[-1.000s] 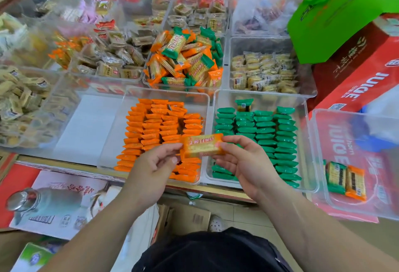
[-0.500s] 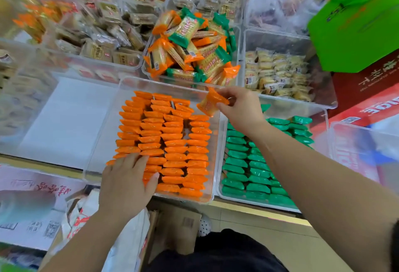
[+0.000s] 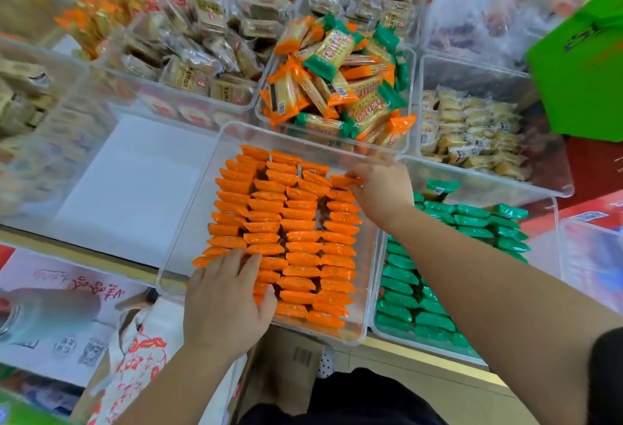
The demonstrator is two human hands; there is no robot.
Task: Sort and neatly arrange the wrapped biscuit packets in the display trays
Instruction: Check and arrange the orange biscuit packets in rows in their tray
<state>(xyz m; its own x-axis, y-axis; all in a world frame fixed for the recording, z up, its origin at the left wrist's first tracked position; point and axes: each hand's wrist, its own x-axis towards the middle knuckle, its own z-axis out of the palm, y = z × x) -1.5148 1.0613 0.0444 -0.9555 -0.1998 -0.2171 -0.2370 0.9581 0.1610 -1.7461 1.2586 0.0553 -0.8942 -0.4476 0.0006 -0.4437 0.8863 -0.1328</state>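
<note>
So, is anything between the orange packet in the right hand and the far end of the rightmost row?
Nothing visible: the right hand holds the orange packet at that row's far end, inside the orange tray.

The left hand (image 3: 226,303) covers the orange packets (image 3: 296,222) at the lower left corner of their tray. The right hand (image 3: 381,188) is blurred, so I can't tell whether its fingers pinch the top packet of the right-hand row or only touch it. The right forearm (image 3: 472,289) hides part of the green packets (image 3: 472,222). The trays (image 3: 40,87) at upper left are too blurred for me to read. The bottle (image 3: 43,313) at lower left is blurred and cut by the frame's edge.
</note>
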